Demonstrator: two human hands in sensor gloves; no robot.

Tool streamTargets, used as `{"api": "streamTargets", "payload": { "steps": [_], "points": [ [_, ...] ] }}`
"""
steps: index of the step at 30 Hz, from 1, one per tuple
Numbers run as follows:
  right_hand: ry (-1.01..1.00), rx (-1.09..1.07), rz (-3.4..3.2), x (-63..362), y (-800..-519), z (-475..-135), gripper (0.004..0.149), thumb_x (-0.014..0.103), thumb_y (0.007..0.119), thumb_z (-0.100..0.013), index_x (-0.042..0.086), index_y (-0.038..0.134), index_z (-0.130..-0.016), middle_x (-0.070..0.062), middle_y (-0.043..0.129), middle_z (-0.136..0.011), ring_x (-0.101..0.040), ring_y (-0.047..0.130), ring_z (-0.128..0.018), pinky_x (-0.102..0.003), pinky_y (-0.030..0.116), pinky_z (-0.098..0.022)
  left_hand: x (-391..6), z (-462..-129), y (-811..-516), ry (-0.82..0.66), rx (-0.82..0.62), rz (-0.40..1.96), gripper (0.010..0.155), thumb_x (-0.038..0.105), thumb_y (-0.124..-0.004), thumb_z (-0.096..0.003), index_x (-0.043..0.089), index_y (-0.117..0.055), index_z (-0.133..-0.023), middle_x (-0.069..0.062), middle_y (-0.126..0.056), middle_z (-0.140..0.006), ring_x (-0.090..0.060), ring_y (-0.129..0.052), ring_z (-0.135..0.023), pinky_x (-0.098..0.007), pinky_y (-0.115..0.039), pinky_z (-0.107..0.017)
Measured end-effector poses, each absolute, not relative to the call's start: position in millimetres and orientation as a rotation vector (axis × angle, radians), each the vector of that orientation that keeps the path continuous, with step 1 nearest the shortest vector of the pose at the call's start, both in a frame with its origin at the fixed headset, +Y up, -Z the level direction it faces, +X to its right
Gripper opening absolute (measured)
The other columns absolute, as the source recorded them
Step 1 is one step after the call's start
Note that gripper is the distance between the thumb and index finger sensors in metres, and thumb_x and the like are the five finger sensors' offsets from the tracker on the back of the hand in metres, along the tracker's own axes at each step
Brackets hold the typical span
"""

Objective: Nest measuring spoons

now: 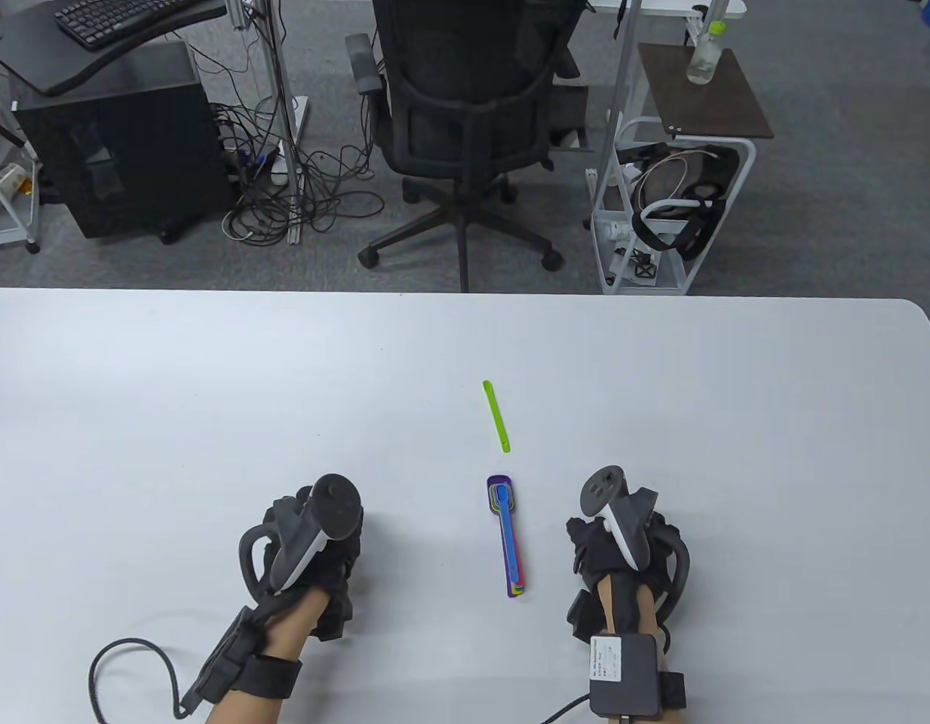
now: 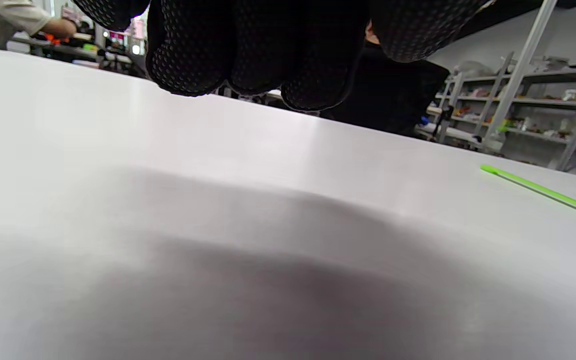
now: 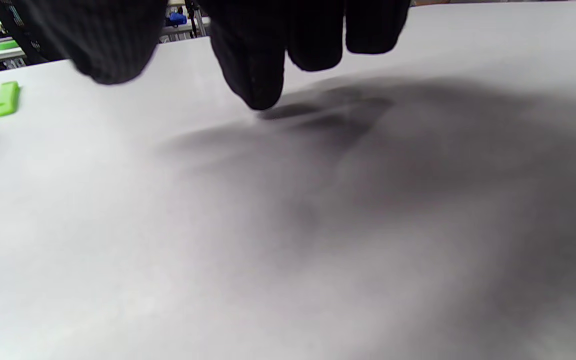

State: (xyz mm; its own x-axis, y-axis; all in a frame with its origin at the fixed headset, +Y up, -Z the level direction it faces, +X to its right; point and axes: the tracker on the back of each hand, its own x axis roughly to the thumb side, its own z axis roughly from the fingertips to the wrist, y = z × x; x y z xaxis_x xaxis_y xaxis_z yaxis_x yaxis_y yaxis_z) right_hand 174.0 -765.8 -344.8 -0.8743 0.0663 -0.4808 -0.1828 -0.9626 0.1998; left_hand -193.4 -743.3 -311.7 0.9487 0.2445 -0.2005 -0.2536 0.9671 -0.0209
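Observation:
A stack of nested measuring spoons [image 1: 506,537], purple at the bottom and blue on top, lies on the white table [image 1: 208,377] between my hands, bowls pointing away. A thin green leveler stick [image 1: 496,416] lies just beyond it; it also shows in the left wrist view [image 2: 543,191] and its end in the right wrist view [image 3: 6,98]. My left hand [image 1: 306,543] rests on the table left of the stack and holds nothing; its fingers [image 2: 248,60] hang over bare table. My right hand [image 1: 615,535] rests right of the stack, empty, with fingertips [image 3: 255,85] close to the tabletop.
The table's far edge runs across the middle of the table view. Beyond it stand an office chair [image 1: 465,113], a black desk unit [image 1: 118,136] and a white cart [image 1: 676,204]. A glove cable [image 1: 125,679] loops at the lower left.

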Motion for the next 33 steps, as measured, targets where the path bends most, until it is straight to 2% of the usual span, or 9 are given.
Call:
{"api": "streamTargets", "payload": {
  "steps": [4, 8, 12, 19, 23, 30, 33],
  "points": [
    [0.397, -0.738, 2.953, 171, -768, -351, 0.061, 0.058, 0.071, -0.033, 0.026, 0.073, -0.084, -0.006, 0.056, -0.108, -0.041, 0.052, -0.101, -0.060, 0.038, -0.079, -194, -306, -747, 0.180, -0.086, 0.282, 0.050, 0.045, -0.070, -0.0482, 0.011, -0.085, -0.081, -0.011, -0.081, -0.084, -0.042, -0.083, -0.076, -0.065, -0.059, -0.066],
    [0.376, -0.684, 2.980, 166, -765, -366, 0.058, 0.057, 0.070, -0.034, 0.026, 0.075, -0.083, -0.006, 0.058, -0.107, -0.042, 0.052, -0.101, -0.060, 0.039, -0.079, -183, -300, -742, 0.133, -0.039, 0.217, 0.049, 0.046, -0.070, -0.0479, 0.013, -0.085, -0.081, -0.010, -0.082, -0.084, -0.041, -0.084, -0.076, -0.064, -0.060, -0.067],
    [0.336, -0.643, 2.940, 154, -749, -397, 0.054, 0.053, 0.071, -0.035, 0.027, 0.076, -0.082, -0.006, 0.060, -0.107, -0.042, 0.053, -0.101, -0.060, 0.038, -0.079, -179, -300, -747, 0.123, -0.072, 0.223, 0.049, 0.046, -0.070, -0.0479, 0.013, -0.085, -0.081, -0.010, -0.082, -0.084, -0.041, -0.084, -0.077, -0.064, -0.060, -0.067],
    [0.343, -0.544, 2.995, 123, -723, -452, 0.054, 0.054, 0.077, -0.033, 0.028, 0.078, -0.080, -0.004, 0.065, -0.102, -0.040, 0.056, -0.099, -0.060, 0.038, -0.079, -195, -304, -748, 0.183, -0.070, 0.238, 0.049, 0.045, -0.070, -0.0478, 0.013, -0.086, -0.081, -0.010, -0.082, -0.084, -0.041, -0.084, -0.077, -0.064, -0.060, -0.067],
    [0.407, -0.504, 3.011, 102, -731, -473, 0.054, 0.054, 0.079, -0.031, 0.028, 0.079, -0.078, -0.003, 0.066, -0.100, -0.039, 0.057, -0.098, -0.060, 0.038, -0.079, -201, -306, -753, 0.217, -0.092, 0.235, 0.049, 0.045, -0.070, -0.0479, 0.013, -0.086, -0.081, -0.010, -0.082, -0.084, -0.041, -0.084, -0.077, -0.064, -0.060, -0.067],
    [0.488, -0.470, 3.053, 69, -762, -505, 0.054, 0.054, 0.081, -0.030, 0.025, 0.081, -0.076, -0.002, 0.069, -0.097, -0.038, 0.061, -0.095, -0.059, 0.038, -0.079, -205, -306, -759, 0.245, -0.122, 0.237, 0.049, 0.045, -0.070, -0.0478, 0.013, -0.086, -0.080, -0.010, -0.082, -0.084, -0.041, -0.084, -0.077, -0.064, -0.060, -0.067],
    [0.404, -0.492, 3.079, 59, -771, -510, 0.055, 0.054, 0.084, -0.028, 0.021, 0.083, -0.072, -0.002, 0.071, -0.095, -0.037, 0.063, -0.094, -0.060, 0.039, -0.079, -205, -305, -759, 0.251, -0.130, 0.235, 0.048, 0.045, -0.070, -0.0479, 0.013, -0.086, -0.080, -0.010, -0.082, -0.084, -0.041, -0.084, -0.077, -0.064, -0.060, -0.067]
  ]
}}
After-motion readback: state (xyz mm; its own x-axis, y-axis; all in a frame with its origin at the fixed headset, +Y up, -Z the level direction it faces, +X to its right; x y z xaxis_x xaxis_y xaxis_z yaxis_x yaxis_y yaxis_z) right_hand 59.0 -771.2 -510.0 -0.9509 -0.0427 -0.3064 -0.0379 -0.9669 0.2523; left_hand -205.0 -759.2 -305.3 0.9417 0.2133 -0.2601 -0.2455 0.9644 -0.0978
